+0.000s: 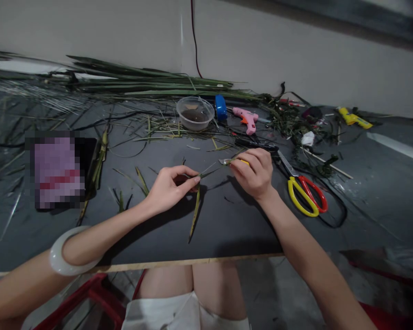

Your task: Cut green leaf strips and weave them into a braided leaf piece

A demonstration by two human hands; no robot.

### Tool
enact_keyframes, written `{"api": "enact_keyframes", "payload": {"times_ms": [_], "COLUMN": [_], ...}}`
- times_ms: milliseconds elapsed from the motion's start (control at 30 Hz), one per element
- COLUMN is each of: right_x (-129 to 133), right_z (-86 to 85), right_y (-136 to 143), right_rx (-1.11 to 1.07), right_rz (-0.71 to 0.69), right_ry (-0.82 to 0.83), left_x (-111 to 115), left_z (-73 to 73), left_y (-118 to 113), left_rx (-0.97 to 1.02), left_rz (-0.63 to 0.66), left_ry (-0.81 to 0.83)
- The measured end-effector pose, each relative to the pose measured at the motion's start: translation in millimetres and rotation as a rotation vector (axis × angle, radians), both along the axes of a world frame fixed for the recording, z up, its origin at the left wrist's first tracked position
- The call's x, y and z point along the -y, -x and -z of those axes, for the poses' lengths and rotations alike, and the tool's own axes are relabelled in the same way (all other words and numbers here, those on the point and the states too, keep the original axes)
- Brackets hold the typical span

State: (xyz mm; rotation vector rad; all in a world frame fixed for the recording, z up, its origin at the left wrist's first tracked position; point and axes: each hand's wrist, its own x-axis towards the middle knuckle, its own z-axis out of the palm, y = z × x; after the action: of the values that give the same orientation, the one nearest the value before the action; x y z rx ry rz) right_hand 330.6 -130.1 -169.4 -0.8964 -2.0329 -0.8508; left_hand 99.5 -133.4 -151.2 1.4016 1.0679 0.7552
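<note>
My left hand (174, 185) is closed in a pinch on a narrow green leaf strip (196, 211). One yellowing end of the strip hangs below the fingers, and a thin part stretches toward the right. My right hand (254, 172) is closed around a small yellow-handled tool (243, 162) with a metallic, blade-like tip pointing left. The fingers hide most of that tool. The leaf's thin end reaches up to the right fingertips; whether they grip it too, I cannot tell. Scissors (303, 195) with one red and one yellow handle loop lie right of my right hand.
A clear plastic tub (195, 117) of brownish liquid, a blue tape roll (220, 107) and a pink glue gun (248, 120) stand behind the hands. Long green leaves (151, 80) line the wall. A phone-like object (58, 172), its screen blurred, lies left. Leaf scraps are scattered around.
</note>
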Motion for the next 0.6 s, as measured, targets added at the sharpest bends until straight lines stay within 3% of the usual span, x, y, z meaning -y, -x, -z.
{"api": "enact_keyframes", "payload": {"times_ms": [267,400,600], "right_x": [-2.0,-0.1,4.7], "right_z": [5.2,7.0,6.8], "right_y": [-4.5,-4.1,-3.1], "right_rx": [-0.069,-0.115,-0.101], "right_rz": [-0.142,-0.144,-0.103], "right_ry": [0.174,0.277,0.184], "left_x": [-0.6,-1.4,-3.6], "left_z": [-2.0,-2.3,-2.9], "left_y": [-0.1,0.5,0.4], "left_rx": [0.049,0.060,0.055], "left_rz": [-0.026,-0.016,-0.022], "left_ry": [0.001,0.003,0.042]}}
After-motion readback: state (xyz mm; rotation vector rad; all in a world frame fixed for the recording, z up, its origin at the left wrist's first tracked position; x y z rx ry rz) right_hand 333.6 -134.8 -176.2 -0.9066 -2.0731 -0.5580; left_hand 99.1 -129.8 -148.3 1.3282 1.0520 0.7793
